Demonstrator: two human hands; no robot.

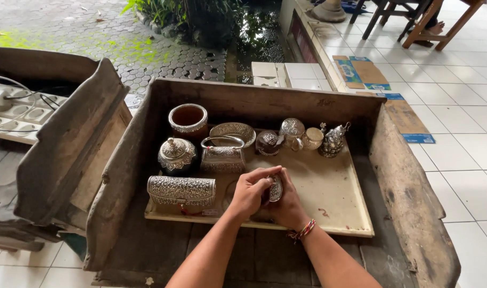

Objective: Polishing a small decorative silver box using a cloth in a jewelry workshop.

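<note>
your left hand (250,190) and right hand (286,200) are cupped together, pinching a small round silver box (275,189) just above the pale tray (334,197). a loose grip could drop it onto the tray and dent it. both forearms reach in low, wrists bent inward, near the embossed silver clutch (181,190).
</note>
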